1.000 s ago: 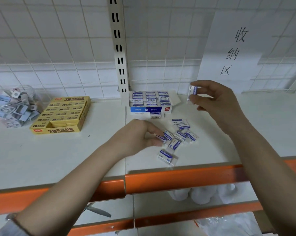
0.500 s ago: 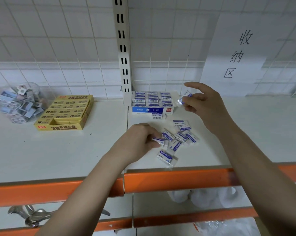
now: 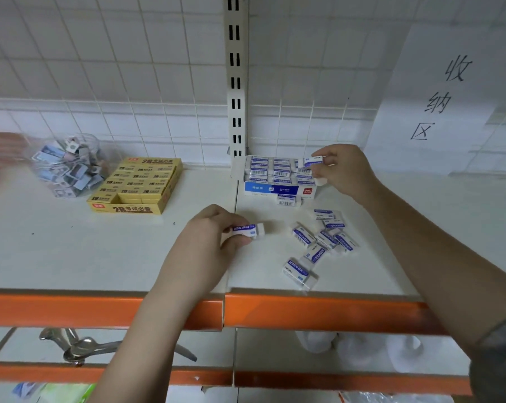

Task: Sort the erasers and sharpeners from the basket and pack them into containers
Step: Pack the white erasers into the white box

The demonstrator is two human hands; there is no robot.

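Observation:
My left hand (image 3: 208, 242) pinches a white and blue eraser (image 3: 250, 229) just above the white shelf (image 3: 71, 251). My right hand (image 3: 343, 170) holds another white and blue eraser (image 3: 313, 162) over the right side of the blue eraser box (image 3: 278, 189), which is packed with rows of erasers. Several loose erasers (image 3: 318, 242) lie in a heap on the shelf between my hands. A single eraser (image 3: 288, 201) lies against the box's front.
A yellow box of 2B erasers (image 3: 135, 186) stands to the left, and beside it a clear jar of sharpeners (image 3: 68, 165). The shelf has an orange front rail (image 3: 304, 312). A paper sign (image 3: 438, 100) hangs on the wire grid behind. Metal utensils (image 3: 80, 344) lie on the lower shelf.
My right hand has moved left and down with its eraser to the blue box. My left hand has taken an eraser out of the heap and drawn it to the left.

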